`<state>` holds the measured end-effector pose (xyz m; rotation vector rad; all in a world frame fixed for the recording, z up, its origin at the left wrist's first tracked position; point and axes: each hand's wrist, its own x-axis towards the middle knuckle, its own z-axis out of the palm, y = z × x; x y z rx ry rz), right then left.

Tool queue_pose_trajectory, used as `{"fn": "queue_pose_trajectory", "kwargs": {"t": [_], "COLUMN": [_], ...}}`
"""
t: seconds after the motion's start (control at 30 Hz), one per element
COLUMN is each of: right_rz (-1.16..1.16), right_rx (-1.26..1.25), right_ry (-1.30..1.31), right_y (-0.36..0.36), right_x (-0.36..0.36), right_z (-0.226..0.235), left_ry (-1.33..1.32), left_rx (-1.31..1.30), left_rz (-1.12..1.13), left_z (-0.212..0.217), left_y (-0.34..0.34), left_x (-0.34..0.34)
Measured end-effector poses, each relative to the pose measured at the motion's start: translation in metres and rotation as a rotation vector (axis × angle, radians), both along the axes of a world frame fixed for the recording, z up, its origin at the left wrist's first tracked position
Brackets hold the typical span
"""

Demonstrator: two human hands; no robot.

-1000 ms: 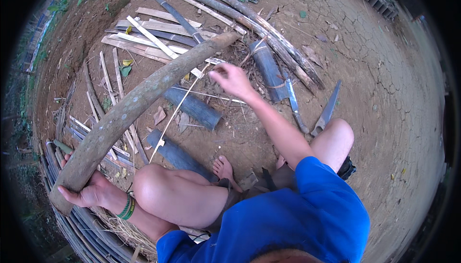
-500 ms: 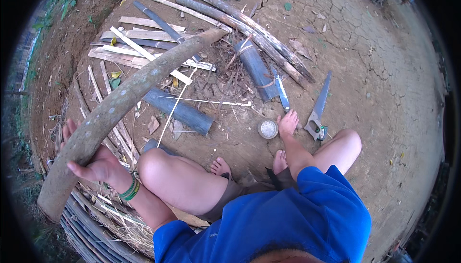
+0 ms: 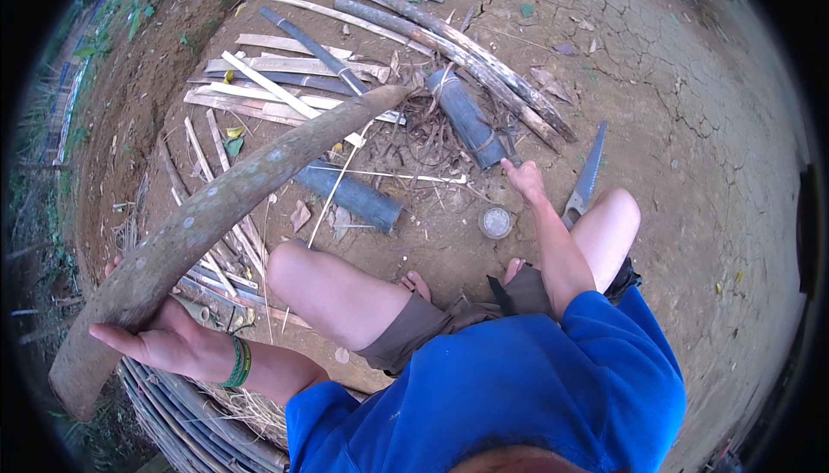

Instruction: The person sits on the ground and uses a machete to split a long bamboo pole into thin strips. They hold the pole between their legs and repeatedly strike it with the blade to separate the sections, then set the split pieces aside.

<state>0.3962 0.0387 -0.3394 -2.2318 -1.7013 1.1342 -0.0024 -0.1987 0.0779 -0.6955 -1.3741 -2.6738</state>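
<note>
Splitting looks barely begun: left hand cups the whole log at eight o'clock, fingers wrapped loosely under it, while right hand reaches, fingers apparently empty, toward a tool at one o'clock, strips already lying at eleven.

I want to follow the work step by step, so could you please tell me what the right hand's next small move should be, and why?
Probably close the right hand on the dark tool lying by the short bamboo section and lift it. The fingers are already at that tool, the hand looks empty, and the left hand props up the long curved bamboo pole, with its far end on the split strips.
</note>
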Motion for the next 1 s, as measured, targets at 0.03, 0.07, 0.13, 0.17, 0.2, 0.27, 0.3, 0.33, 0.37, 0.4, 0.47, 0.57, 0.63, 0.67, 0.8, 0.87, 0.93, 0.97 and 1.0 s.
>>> {"fn": "queue_pose_trajectory", "kwargs": {"t": [0.03,0.07,0.13,0.17,0.2,0.27,0.3,0.33,0.37,0.4,0.47,0.57,0.63,0.67,0.8,0.87,0.93,0.97,1.0], "right_rz": [-0.004,-0.009,0.048,0.090,0.128,0.191,0.244,0.295,0.306,0.313,0.505,0.834,0.876,0.679,0.265,0.355,0.554,0.653,0.724], "right_rx": [0.068,0.134,0.219,0.242,0.265,0.201,0.061,-0.079,-0.007,0.065,0.160,0.336,0.458,0.172,0.015,-0.049,-0.003,0.071,0.157], "right_ry": [0.086,0.173,0.419,0.494,0.565,0.475,0.437,0.393,0.539,0.685,0.715,0.824,0.641,0.522,0.357,0.457,0.565,0.598,0.604], "right_y": [0.000,-0.001,-0.015,-0.021,-0.028,-0.038,-0.043,-0.049,-0.059,-0.068,-0.076,-0.081,-0.063,-0.044,0.018,-0.023,-0.055,-0.054,-0.046], "right_x": [-0.011,-0.023,-0.046,-0.062,-0.078,-0.115,-0.141,-0.163,-0.178,-0.190,-0.206,-0.212,-0.201,-0.193,-0.141,-0.158,-0.173,-0.181,-0.180], "right_z": [0.008,0.014,0.027,0.033,0.040,0.057,0.080,0.106,0.122,0.136,0.176,0.214,0.160,0.118,0.037,0.092,0.147,0.149,0.142], "left_ry": [0.082,0.165,0.407,0.488,0.563,0.528,0.505,0.480,0.457,0.460,0.461,0.529,0.552,0.554,0.578,0.596,0.627,0.681,0.718], "left_rx": [0.030,0.058,0.086,0.098,0.110,0.148,0.156,0.166,0.166,0.171,0.161,0.122,0.129,0.134,0.169,0.125,0.105,0.070,0.061], "left_rz": [-0.050,-0.101,-0.306,-0.388,-0.474,-0.471,-0.450,-0.431,-0.348,-0.351,-0.348,-0.456,-0.573,-0.593,-0.732,-0.772,-0.832,-0.854,-0.899], "left_z": [-0.005,-0.012,-0.023,-0.025,-0.027,-0.030,-0.031,-0.034,-0.034,-0.034,-0.036,-0.035,-0.039,-0.043,-0.054,-0.041,-0.034,-0.016,-0.014], "left_y": [-0.002,-0.004,-0.008,-0.009,-0.009,-0.009,-0.011,-0.011,-0.008,-0.006,-0.011,-0.029,-0.035,-0.035,-0.021,-0.030,-0.026,-0.032,-0.030], "left_x": [-0.003,-0.007,-0.027,-0.031,-0.035,-0.035,-0.031,-0.025,-0.016,-0.013,-0.010,-0.020,-0.028,-0.029,-0.023,-0.014,-0.017,-0.017,-0.023]}}
